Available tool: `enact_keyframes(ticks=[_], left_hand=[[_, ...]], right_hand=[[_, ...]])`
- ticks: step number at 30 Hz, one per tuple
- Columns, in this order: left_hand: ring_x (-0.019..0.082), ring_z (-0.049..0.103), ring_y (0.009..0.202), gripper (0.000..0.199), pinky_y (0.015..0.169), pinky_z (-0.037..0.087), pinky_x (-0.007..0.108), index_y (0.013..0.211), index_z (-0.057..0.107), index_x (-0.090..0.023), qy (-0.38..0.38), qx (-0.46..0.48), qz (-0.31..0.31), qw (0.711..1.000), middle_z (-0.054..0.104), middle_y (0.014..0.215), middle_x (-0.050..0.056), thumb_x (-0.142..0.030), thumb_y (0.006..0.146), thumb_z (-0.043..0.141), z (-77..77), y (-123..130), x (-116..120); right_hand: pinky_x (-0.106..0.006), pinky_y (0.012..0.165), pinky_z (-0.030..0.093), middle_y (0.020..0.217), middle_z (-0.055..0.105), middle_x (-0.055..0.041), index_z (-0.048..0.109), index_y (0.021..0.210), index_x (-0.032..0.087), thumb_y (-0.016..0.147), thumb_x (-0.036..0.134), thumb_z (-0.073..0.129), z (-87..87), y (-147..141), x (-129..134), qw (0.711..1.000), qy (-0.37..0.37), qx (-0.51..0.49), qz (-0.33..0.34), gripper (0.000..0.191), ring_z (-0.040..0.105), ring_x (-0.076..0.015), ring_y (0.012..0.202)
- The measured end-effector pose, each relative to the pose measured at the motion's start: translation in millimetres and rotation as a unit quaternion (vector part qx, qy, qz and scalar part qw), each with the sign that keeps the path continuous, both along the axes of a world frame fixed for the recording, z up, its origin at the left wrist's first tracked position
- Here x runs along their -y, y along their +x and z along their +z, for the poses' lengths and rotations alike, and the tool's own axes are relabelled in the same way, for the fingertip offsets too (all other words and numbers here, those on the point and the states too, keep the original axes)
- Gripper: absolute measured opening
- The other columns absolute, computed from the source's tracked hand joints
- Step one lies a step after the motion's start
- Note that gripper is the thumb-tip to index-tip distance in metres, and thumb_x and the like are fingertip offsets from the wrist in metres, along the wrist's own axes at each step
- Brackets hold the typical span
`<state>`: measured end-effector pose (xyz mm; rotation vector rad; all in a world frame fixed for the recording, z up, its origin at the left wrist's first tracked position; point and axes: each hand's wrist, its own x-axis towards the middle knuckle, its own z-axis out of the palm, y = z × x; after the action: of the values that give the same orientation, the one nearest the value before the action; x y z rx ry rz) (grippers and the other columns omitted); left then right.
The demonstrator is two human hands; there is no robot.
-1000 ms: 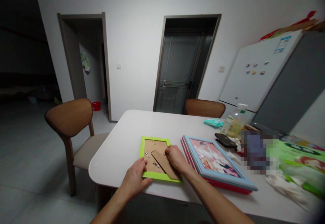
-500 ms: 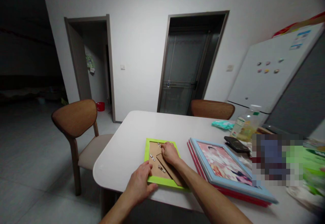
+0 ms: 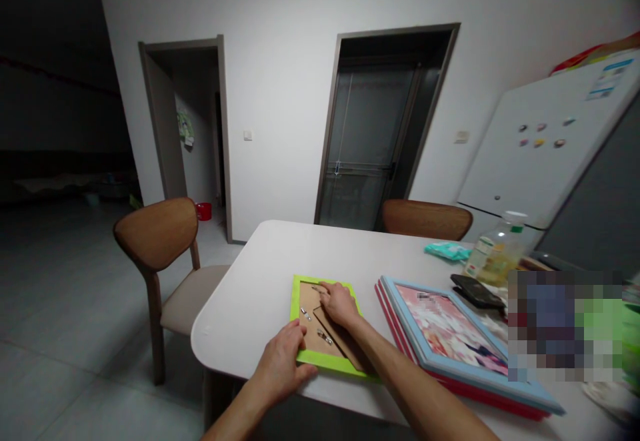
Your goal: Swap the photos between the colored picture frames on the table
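Observation:
A lime green picture frame (image 3: 326, 361) lies face down on the white table, showing its brown backing board (image 3: 307, 341). Metal clips lie on the board, among them a left clip (image 3: 306, 314) and a near clip (image 3: 324, 337). My left hand (image 3: 284, 355) grips the frame's near left corner, thumb along the near edge and fingers over the left side. The fingers of my right hand (image 3: 340, 304) are bent together against the far clip (image 3: 316, 288), partly covering it. Below that hand a brown stand flap (image 3: 336, 334) is partly hidden by my forearm.
Right of the green frame is a stack of frames, a light blue frame (image 3: 417, 341) with a pink picture above red frames (image 3: 387, 314). Beyond are a black wallet-like object (image 3: 477, 291), a bottle (image 3: 495, 251) and a teal packet (image 3: 447, 250). Wooden chairs (image 3: 160, 234) stand around the table (image 3: 240, 294).
The view has shifted slightly, so everything sits a little further right. My right fingers have moved a little at the far clip. My left hand keeps its hold on the frame.

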<state>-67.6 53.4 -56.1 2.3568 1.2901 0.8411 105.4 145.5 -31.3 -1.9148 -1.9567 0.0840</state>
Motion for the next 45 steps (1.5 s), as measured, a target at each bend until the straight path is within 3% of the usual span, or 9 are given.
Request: enact_keyframes(ticks=[6,9,16,20,23,28,32,37,45], left_hand=[[0.021,0.036,0.116,0.045,0.097,0.03,0.032,0.101,0.05,-0.017,-0.016,0.007,0.0,1.0,0.05,0.118,0.009,-0.022,0.059,0.064,0.1,-0.2,2.0],[0.022,0.034,0.118,0.04,0.099,0.027,0.033,0.096,0.053,-0.016,-0.033,0.017,0.001,0.999,0.046,0.123,0.009,-0.021,0.058,0.064,0.1,0.3,2.4],[0.023,0.037,0.116,0.043,0.098,0.028,0.036,0.098,0.053,-0.018,-0.048,0.05,0.002,0.998,0.046,0.123,0.008,-0.021,0.057,0.064,8.3,1.0,3.4],[0.019,0.052,0.099,0.046,0.088,0.038,0.033,0.106,0.048,-0.018,-0.063,0.109,0.021,0.992,0.053,0.114,0.008,-0.023,0.062,0.062,20.3,5.8,-1.6],[0.019,0.055,0.092,0.037,0.083,0.041,0.033,0.104,0.048,-0.017,-0.072,0.169,0.069,0.981,0.058,0.104,0.008,-0.021,0.068,0.056,27.3,11.7,-13.8],[0.017,0.055,0.092,0.031,0.083,0.04,0.029,0.097,0.05,-0.016,-0.088,0.268,0.131,0.95,0.06,0.1,0.006,-0.01,0.067,0.05,28.2,2.0,-37.6],[0.016,0.059,0.085,0.031,0.074,0.045,0.026,0.1,0.048,-0.014,-0.114,0.325,0.17,0.924,0.062,0.092,0.004,-0.014,0.07,0.049,26.3,-38.1,-41.9],[0.014,0.062,0.073,0.029,0.063,0.048,0.023,0.099,0.046,-0.014,-0.149,0.33,0.198,0.911,0.064,0.085,0.004,-0.013,0.071,0.048,21.6,-85.9,-36.1],[0.019,0.061,0.068,0.031,0.062,0.046,0.028,0.097,0.049,-0.015,-0.136,0.197,0.251,0.938,0.064,0.076,0.003,-0.013,0.065,0.054,12.2,-101.4,-41.6]], right_hand=[[-0.024,0.07,0.036,0.097,0.061,-0.0086,0.058,0.104,0.018,0.069,0.039,0.051,3.0,19.2,50.0,0.998,-0.028,-0.013,0.063,0.042,0.054,-0.018,0.084],[-0.022,0.065,0.036,0.09,0.063,-0.0079,0.061,0.097,0.017,0.065,0.036,0.053,3.1,19.4,63.6,0.995,-0.044,-0.023,0.087,0.038,0.055,-0.0166,0.078],[-0.02,0.056,0.033,0.082,0.066,-0.0069,0.063,0.089,0.016,0.058,0.029,0.056,12.5,15.5,57.4,0.996,-0.041,-0.054,0.055,0.034,0.057,-0.0152,0.07],[-0.019,0.053,0.031,0.076,0.066,-0.0067,0.066,0.078,0.015,0.058,0.024,0.055,28.9,15.6,57.9,0.997,-0.021,-0.045,0.061,0.025,0.056,-0.0136,0.065],[-0.019,0.052,0.03,0.075,0.067,-0.007,0.066,0.076,0.014,0.059,0.023,0.053,44.9,8.3,61.1,0.997,-0.004,-0.055,0.061,0.023,0.055,-0.013,0.063],[-0.02,0.057,0.034,0.078,0.066,-0.0069,0.065,0.082,0.014,0.065,0.027,0.051,57.6,-15.3,64.4,0.984,0.018,-0.109,0.137,0.026,0.056,-0.0134,0.066],[-0.023,0.071,0.038,0.095,0.062,-0.0083,0.06,0.1,0.014,0.071,0.039,0.047,44.6,-15.2,61.1,0.978,0.051,-0.148,0.138,0.04,0.055,-0.0165,0.082],[-0.026,0.078,0.036,0.096,0.06,-0.0132,0.059,0.101,0.011,0.074,0.031,0.043,15.4,21.5,58.2,0.998,0.049,-0.046,0.019,0.037,0.053,-0.0199,0.089],[-0.028,0.072,0.038,0.093,0.06,-0.0163,0.048,0.112,0.008,0.069,0.021,0.045,-10.2,49.1,56.1,0.998,-0.015,0.016,-0.056,0.045,0.056,-0.0226,0.085]])
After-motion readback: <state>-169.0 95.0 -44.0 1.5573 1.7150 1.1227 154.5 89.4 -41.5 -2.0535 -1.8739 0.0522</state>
